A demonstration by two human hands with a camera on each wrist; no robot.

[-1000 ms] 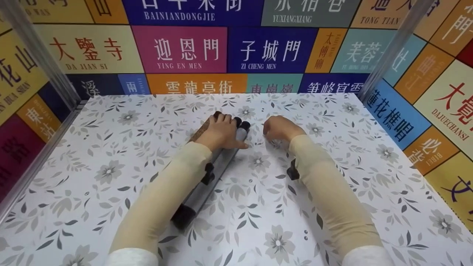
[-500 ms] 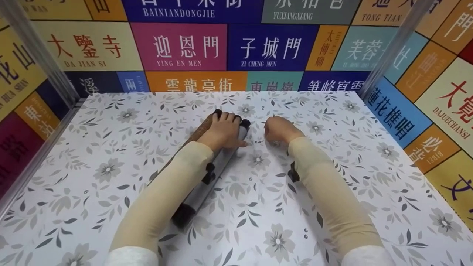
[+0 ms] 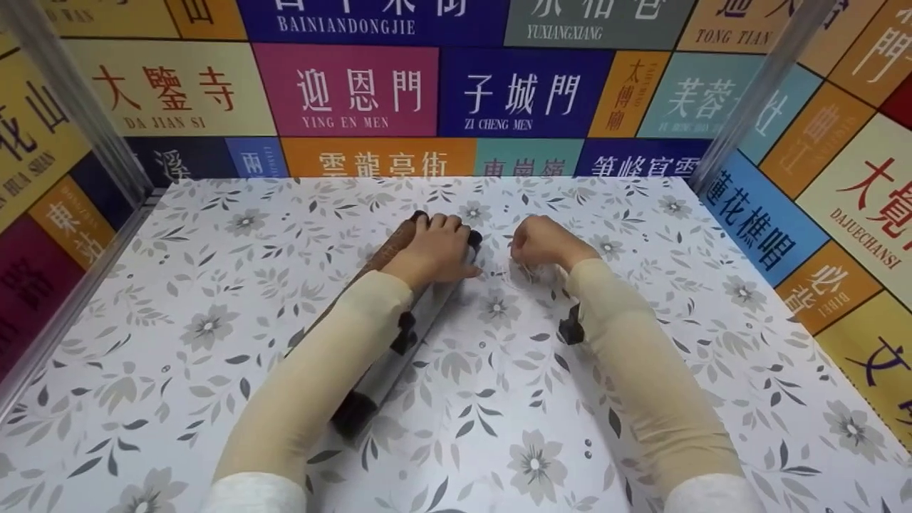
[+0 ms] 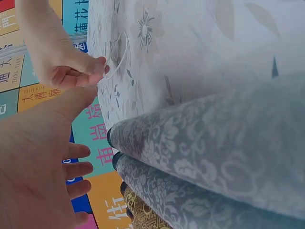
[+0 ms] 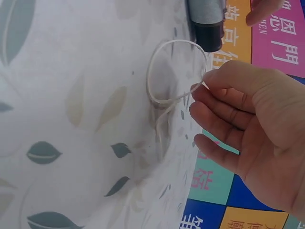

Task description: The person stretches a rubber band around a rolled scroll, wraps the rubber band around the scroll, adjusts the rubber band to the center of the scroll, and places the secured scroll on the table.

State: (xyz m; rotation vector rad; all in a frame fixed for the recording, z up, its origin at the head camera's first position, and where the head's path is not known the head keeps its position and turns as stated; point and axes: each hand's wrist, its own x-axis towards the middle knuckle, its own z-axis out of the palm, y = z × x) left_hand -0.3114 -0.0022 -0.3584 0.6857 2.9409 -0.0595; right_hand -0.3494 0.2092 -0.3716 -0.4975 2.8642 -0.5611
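Observation:
Several rolled-up scrolls with black end knobs lie side by side, slanting across the table: grey patterned scrolls (image 4: pixel 190 152) and a brown-gold brocade scroll (image 3: pixel 394 247). Over their far ends lies my left hand (image 3: pixel 438 249), fingers loosely spread and thumb out to the right. The left wrist view shows nothing in its grip. Right of the scrolls, my right hand (image 3: pixel 545 241) pinches a thin white string (image 5: pixel 164 101) between thumb and index finger. A loop of it hangs from the fingertips near a scroll's black end knob (image 5: pixel 208 36); a tail trails to the tablecloth.
A white tablecloth (image 3: pixel 214 328) with grey flowers and leaves covers the table. Colourful panels (image 3: pixel 349 92) with Chinese lettering stand along the back and both sides, with clear corner posts (image 3: pixel 748 100). A small black device (image 3: pixel 570 328) is strapped under the right wrist.
My right hand has risen slightly, and the white string now shows below it. The left hand has shifted a little to the right over the scrolls, which stay in place.

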